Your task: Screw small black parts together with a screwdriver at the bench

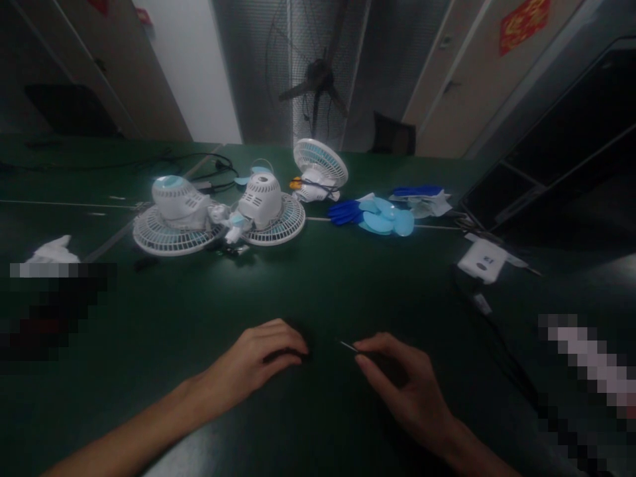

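My left hand (271, 351) rests low over the green table, its fingers curled and thumb drawn close. A small dark patch shows at its fingertips; whether it is an object or shadow I cannot make out. Opposite it, my right hand (405, 381) is closed in a pinch on a thin, short metal rod (349, 346). The rod's tip points left toward my left hand, with a gap between them. Beyond my hands, two white fans lie grille down, a left fan (181, 215) and a middle fan (263, 205). A third fan (320, 169) sits behind them, its grille tilted up.
Light blue fan blades (387, 217) lie beside blue-and-white gloves (345, 212). To the right is a white box (481, 260) with a black cable. More cables (169, 159) run along the back left. A large standing fan (318, 76) is behind the table.
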Demonstrator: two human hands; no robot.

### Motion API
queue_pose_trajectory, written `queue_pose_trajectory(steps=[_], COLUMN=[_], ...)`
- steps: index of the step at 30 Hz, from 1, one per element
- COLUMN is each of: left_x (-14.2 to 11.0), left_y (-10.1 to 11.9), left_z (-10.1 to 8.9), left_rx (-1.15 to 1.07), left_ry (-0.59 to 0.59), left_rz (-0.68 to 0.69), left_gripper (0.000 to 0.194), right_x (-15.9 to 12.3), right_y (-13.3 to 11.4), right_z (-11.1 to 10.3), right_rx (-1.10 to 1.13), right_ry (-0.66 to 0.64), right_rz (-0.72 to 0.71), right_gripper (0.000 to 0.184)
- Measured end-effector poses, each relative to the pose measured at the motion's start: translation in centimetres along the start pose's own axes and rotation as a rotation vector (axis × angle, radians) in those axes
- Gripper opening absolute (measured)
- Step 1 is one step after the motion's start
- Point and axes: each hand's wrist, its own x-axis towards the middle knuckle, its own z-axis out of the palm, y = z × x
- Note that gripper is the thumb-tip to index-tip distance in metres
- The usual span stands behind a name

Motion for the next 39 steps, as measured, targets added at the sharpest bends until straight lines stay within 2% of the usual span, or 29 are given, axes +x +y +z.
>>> queue_pose_trajectory(steps=[3, 7, 10, 12, 14, 18, 20, 22, 26, 31, 33, 39], left_x=[-2.4, -6.0, -7.2, -7.2, -7.1, -7.8, -8.5, -9.3, -10.2, -10.8, -11.2, -12.2], left_y=[-0.3, -0.8, -1.9, -3.1, -4.8, -7.9, -8.9, -9.5, -10.2, -10.1, -9.8, -9.7], left_z=[-0.8, -0.1, -0.6, -2.3, -5.1, -11.5, -13.8, -15.1, -15.8, -15.4, -15.1, -15.2], left_rx=[0.178, 0.482, 0.63, 0.667, 0.674, 0.676, 0.676, 0.66, 0.649, 0.72, 0.775, 0.712], left_ry=[0.021, 0.051, 0.056, 0.113, 0.195, 0.329, 0.382, 0.42, 0.449, 0.504, 0.538, 0.364], left_rz=[-0.013, -0.031, -0.037, -0.058, -0.12, -0.328, -0.43, -0.512, -0.588, -0.47, -0.465, -0.557], left_gripper=[0.028, 0.042, 0.044, 0.038, 0.035, 0.047, 0.054, 0.06, 0.062, 0.052, 0.049, 0.049], right_x=[-0.1, -0.2, -0.2, -0.1, -0.1, 0.0, 0.1, 0.1, 0.0, 0.0, 0.0, -0.1], right_y=[0.2, 0.5, 0.6, 0.6, 0.5, 0.3, 0.2, 0.2, 0.1, 0.2, 0.2, 0.5], right_z=[0.0, -0.1, 0.0, 0.1, 0.1, 0.0, 0.0, 0.0, 0.0, 0.0, -0.1, -0.1], right_rx=[-0.001, 0.009, 0.003, -0.003, -0.007, -0.011, -0.004, 0.002, -0.011, -0.022, -0.012, -0.021], right_ry=[-0.017, -0.038, -0.026, -0.024, -0.032, -0.032, -0.034, -0.038, -0.041, -0.035, -0.033, -0.048], right_rz=[0.027, 0.052, 0.046, 0.037, 0.037, 0.04, 0.038, 0.04, 0.036, 0.008, 0.005, 0.024], right_gripper=[0.011, 0.011, 0.011, 0.01, 0.01, 0.01, 0.01, 0.01, 0.01, 0.01, 0.01, 0.01])
